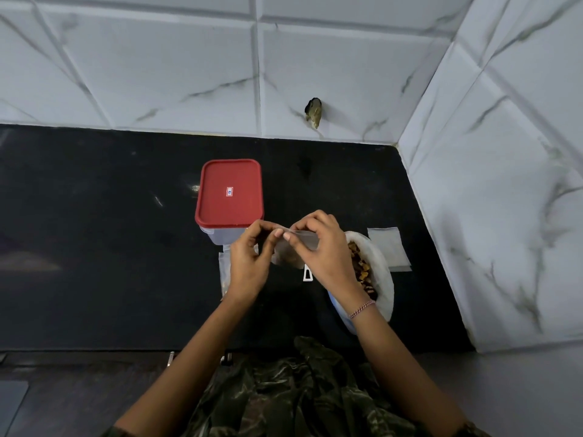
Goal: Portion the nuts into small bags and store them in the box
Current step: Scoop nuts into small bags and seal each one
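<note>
Red box lid [227,178], white-blue label [229,192] at centre; clear box body [220,237]. Black surface [94,231], faint pale smudges. White wall tiles [189,58], grey-green marble veins. Translucent whitish small bag [291,250]. Brown and yellow nuts [362,269] in white sack [384,279]. Frosted white spare bags [386,247]. Pink bracelet [362,309]. Dark green camouflage garment [299,398].

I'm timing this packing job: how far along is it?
Nothing visibly boxed: the red-lidded box is shut. In hand: left hand and right hand pinch a small clear bag. Left: nuts remain in the container, spare bags lie beside it.
</note>
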Available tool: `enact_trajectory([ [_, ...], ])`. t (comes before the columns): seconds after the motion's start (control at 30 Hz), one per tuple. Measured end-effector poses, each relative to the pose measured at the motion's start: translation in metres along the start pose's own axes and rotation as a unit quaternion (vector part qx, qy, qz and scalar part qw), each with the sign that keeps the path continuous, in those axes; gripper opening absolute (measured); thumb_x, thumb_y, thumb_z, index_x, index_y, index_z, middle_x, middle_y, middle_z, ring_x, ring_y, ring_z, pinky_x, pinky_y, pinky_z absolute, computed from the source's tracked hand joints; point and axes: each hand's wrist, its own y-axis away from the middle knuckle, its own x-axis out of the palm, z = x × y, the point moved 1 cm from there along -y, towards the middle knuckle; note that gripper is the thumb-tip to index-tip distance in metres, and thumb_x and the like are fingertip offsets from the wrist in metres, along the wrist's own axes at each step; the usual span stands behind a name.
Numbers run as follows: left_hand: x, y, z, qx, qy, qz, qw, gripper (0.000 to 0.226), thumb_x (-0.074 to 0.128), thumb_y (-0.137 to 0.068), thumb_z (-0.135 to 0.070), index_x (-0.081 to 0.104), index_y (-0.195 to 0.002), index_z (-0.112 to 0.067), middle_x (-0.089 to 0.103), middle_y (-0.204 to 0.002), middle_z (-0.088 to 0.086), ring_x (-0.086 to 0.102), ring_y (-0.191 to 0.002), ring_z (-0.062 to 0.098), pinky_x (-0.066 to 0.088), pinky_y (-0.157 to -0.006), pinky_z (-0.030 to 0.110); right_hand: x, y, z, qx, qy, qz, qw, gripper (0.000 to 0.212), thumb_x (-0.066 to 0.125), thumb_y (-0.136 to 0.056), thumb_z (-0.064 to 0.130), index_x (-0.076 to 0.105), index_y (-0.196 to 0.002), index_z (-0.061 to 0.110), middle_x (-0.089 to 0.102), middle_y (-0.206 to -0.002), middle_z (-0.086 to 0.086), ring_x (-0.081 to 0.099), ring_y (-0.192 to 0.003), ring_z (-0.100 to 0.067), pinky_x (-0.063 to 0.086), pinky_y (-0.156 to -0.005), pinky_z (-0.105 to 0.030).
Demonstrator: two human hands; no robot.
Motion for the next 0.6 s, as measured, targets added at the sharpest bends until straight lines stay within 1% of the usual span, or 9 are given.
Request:
enact_trajectory([
  [0.03, 0.001, 0.002, 0.0, -0.006, 0.019, 0.002, 1.0, 0.008, 0.054, -0.095, -0.018, 0.062, -0.096, -0.018, 0.066, -0.09, -0.009, 0.063, -0.086, 0.008, 0.05, -0.074, 0.019, 0.0, 0.0, 0.002, -0.004, -0.013, -0.001, 1.0, 0.011, 0.068, -0.085, 0.029, 0.067, -0.089, 0.018, 0.057, -0.091, 0.01, 0.05, -0.092, -0.007, 0.041, -0.077, -0.014],
  [0.1, 0.005, 0.006, -0.001, -0.017, 0.043, 0.007, 0.999, 0.021, 0.048, -0.097, -0.029, 0.058, -0.102, -0.01, 0.064, -0.09, -0.002, 0.063, -0.083, 0.012, 0.052, -0.07, 0.022, 0.004, 0.002, 0.006, -0.013, -0.038, -0.001, 0.999, 0.007, 0.068, -0.085, 0.024, 0.066, -0.087, 0.018, 0.057, -0.087, 0.011, 0.051, -0.089, -0.008, 0.042, -0.075, -0.013],
  [0.2, 0.009, 0.008, 0.001, -0.008, -0.026, -0.014, 1.0, 0.032, 0.037, -0.098, -0.041, 0.054, -0.092, -0.014, 0.058, -0.075, -0.006, 0.057, -0.066, 0.01, 0.046, -0.058, 0.027, 0.012, 0.004, 0.01, -0.008, -0.072, -0.015, 0.997, 0.006, 0.069, -0.084, 0.022, 0.066, -0.085, 0.016, 0.056, -0.082, 0.013, 0.055, -0.085, -0.009, 0.045, -0.073, -0.016],
  [0.27, 0.01, 0.008, 0.003, 0.0, -0.071, -0.038, 0.997, 0.038, 0.033, -0.098, -0.043, 0.051, -0.084, -0.012, 0.052, -0.067, -0.007, 0.047, -0.059, 0.007, 0.039, -0.052, 0.03, 0.015, 0.004, 0.009, 0.02, -0.102, -0.012, 0.994, 0.007, 0.069, -0.085, 0.021, 0.068, -0.085, 0.014, 0.058, -0.083, 0.01, 0.058, -0.083, -0.006, 0.047, -0.072, -0.016],
  [0.33, 0.01, 0.007, 0.003, 0.008, -0.101, -0.047, 0.994, 0.044, 0.031, -0.098, -0.043, 0.048, -0.081, -0.006, 0.051, -0.065, -0.001, 0.046, -0.057, 0.011, 0.038, -0.05, 0.036, 0.016, 0.003, 0.009, 0.061, -0.146, 0.016, 0.987, 0.007, 0.068, -0.085, 0.019, 0.067, -0.087, 0.013, 0.06, -0.085, 0.007, 0.058, -0.083, 0.0, 0.046, -0.071, -0.011],
  [0.4, 0.011, 0.009, 0.004, 0.013, -0.118, -0.055, 0.991, 0.046, 0.03, -0.098, -0.043, 0.047, -0.079, -0.004, 0.05, -0.064, 0.002, 0.046, -0.056, 0.015, 0.038, -0.05, 0.038, 0.015, 0.004, 0.008, 0.098, -0.179, 0.055, 0.977, 0.01, 0.066, -0.087, 0.022, 0.066, -0.09, 0.013, 0.062, -0.087, 0.005, 0.058, -0.083, 0.002, 0.046, -0.072, -0.01],
  [0.43, 0.011, 0.009, 0.004, 0.011, -0.119, -0.064, 0.991, 0.046, 0.029, -0.098, -0.043, 0.046, -0.078, -0.005, 0.049, -0.063, 0.001, 0.045, -0.055, 0.013, 0.038, -0.049, 0.036, 0.014, 0.004, 0.007, 0.115, -0.192, 0.077, 0.972, 0.013, 0.063, -0.088, 0.025, 0.065, -0.092, 0.012, 0.063, -0.089, 0.003, 0.059, -0.083, 0.001, 0.046, -0.072, -0.011],
  [0.53, 0.007, 0.009, 0.004, 0.004, -0.129, -0.087, 0.988, 0.038, 0.029, -0.099, -0.04, 0.045, -0.076, -0.013, 0.045, -0.061, -0.009, 0.041, -0.052, 0.005, 0.031, -0.048, 0.018, 0.012, 0.007, 0.007, 0.137, -0.219, 0.129, 0.957, 0.018, 0.056, -0.093, 0.026, 0.064, -0.102, 0.012, 0.063, -0.095, 0.004, 0.059, -0.089, 0.001, 0.046, -0.077, -0.012],
  [0.6, 0.007, 0.009, 0.005, 0.007, -0.137, -0.089, 0.987, 0.034, 0.031, -0.099, -0.037, 0.045, -0.076, -0.016, 0.045, -0.061, -0.01, 0.043, -0.053, 0.006, 0.03, -0.048, 0.015, 0.012, 0.009, 0.008, 0.14, -0.209, 0.14, 0.958, 0.018, 0.056, -0.093, 0.027, 0.063, -0.103, 0.014, 0.064, -0.095, 0.006, 0.059, -0.088, 0.005, 0.045, -0.075, -0.009],
])
